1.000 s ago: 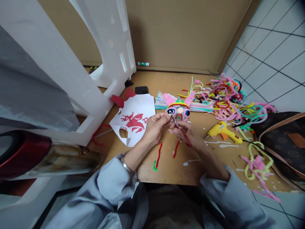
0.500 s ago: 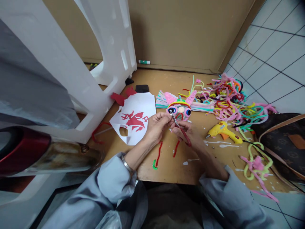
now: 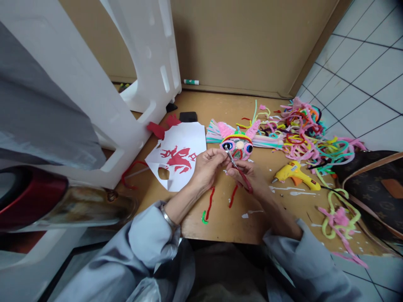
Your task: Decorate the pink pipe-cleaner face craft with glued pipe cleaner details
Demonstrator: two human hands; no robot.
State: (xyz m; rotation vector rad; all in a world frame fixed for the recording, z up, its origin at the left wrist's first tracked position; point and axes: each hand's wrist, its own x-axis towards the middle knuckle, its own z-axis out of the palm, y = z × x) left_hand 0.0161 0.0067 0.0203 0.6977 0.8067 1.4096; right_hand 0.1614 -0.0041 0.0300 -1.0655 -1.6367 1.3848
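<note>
Left hand (image 3: 209, 166) pinched together, any contents unclear; right hand (image 3: 252, 175) clamped on scissors (image 3: 238, 170), probably light, rigid, best held by handles (image 3: 247, 184).

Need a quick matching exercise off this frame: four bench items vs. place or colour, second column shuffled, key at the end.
Column 1
1. Scissors
2. Glue gun
3. Marker
4. Paper sheet

Column 2
A. At the foot of the brown panel
B. White with red patches
C. In the right hand
D. Mostly yellow

Pairs: 1-C, 2-D, 3-A, 4-B
</note>
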